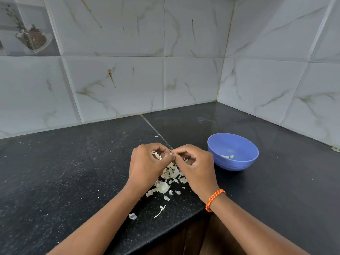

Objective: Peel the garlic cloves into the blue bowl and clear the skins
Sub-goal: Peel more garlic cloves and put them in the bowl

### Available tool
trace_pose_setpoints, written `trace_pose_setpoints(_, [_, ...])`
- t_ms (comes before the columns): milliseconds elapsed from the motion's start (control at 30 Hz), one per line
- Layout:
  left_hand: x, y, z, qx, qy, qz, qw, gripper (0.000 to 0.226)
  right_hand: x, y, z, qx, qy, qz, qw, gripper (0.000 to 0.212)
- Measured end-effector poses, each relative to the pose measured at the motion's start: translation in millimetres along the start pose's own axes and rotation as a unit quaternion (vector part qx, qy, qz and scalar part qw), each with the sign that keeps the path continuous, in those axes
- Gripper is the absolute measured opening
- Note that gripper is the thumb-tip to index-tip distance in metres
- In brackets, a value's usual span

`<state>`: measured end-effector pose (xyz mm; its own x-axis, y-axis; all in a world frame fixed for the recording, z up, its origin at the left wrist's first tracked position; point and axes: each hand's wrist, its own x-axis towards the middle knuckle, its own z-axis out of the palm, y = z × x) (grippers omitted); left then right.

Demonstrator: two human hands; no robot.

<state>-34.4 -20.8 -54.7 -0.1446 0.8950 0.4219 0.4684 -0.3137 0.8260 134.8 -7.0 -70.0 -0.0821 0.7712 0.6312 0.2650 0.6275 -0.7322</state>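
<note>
Head view: the left hand (145, 161) and the right hand (195, 164) meet above the black counter (73, 172), fingers curled inward, and between their fingertips they pinch a small garlic clove (171, 154) with papery skin clinging to it; how much of the clove is bare cannot be made out, since the fingers cover most of it. The left hand's thumb and forefinger close on the clove from the left, the right hand's from the right, so that the two hands touch at the tips. On the right wrist sits an orange braided band (214, 200). Directly under the hands and toward the counter's front edge lies a heap of loose garlic skins (172, 173), pale and flaky, with one larger curved husk (162, 187) at its near side and smaller scraps scattered around it. Farther toward the edge lie a thin white stem-like strip (160, 211) and a single crumpled skin (132, 216), both apart from the heap. To the right of the right hand, near but not touching it, stands the blue bowl (237, 163), upright on the counter, with a few peeled cloves (228, 157) lying at its bottom. Behind everything, marbled white wall tiles (193, 80) meet in a corner at the right rear.
</note>
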Motion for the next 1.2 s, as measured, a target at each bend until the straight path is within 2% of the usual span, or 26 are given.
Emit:
trace_pose_setpoints(133, [-2.5,3.4,1.5,-0.057,-0.015,-0.017,0.998,0.016,3.2,1.2,-4.6,0.096,-0.009,0.073,0.993,0.009])
trace_pose_setpoints(233, [-3.3,4.9,1.7,-0.1,-0.035,-0.035,0.994,0.016,2.9,-1.7,-6.9,0.119,-0.003,0.097,0.988,0.011])
trace_pose_setpoints(467, [-2.2,3.9,0.5,-0.127,-0.069,-0.05,0.988,0.012,1.8,-1.2,-4.9,0.093,0.013,0.088,0.992,0.008])
trace_pose_setpoints(667, [-2.0,3.1,-0.5,-0.126,-0.063,-0.052,0.989,0.012,2.2,1.0,-4.8,0.087,0.021,0.093,0.992,0.005])
trace_pose_setpoints(1067, [-1.8,5.1,-0.5,-0.177,-0.051,-0.081,0.979,0.012,2.4,6.4,-1.4,0.074,-0.011,0.089,0.993,0.027])
trace_pose_setpoints(1200, [-0.4,2.8,-1.4,-0.169,-0.043,-0.086,0.981,0.012,1.6,5.9,-2.9,0.023,0.011,0.074,0.997,0.018])
